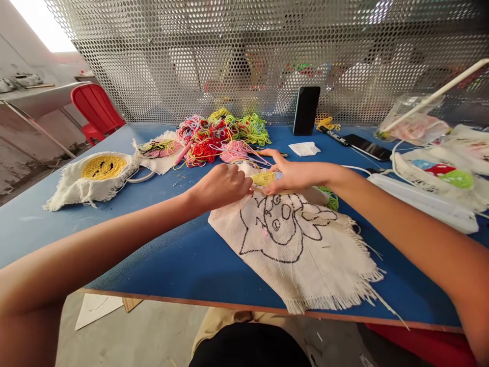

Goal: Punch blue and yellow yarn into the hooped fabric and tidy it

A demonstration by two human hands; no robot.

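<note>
A cream embroidery cloth with fringed edges hangs slightly over the table's front edge. Black outlines of a cartoon figure run across it, and a yellow stitched patch shows between my hands. My left hand is closed in a fist at the cloth's left side, its fingertips hidden. On the other side of the patch, my right hand grips the gathered cloth, thumb near and a finger stretched along the far side. A pale band crosses below the patch; whether it is a hoop rim I cannot tell.
Tangled coloured yarn lies behind my hands. To the left is a hooped yellow smiley embroidery. A standing phone, a lying phone, a marker, a white power strip and a plastic cup occupy the right and back.
</note>
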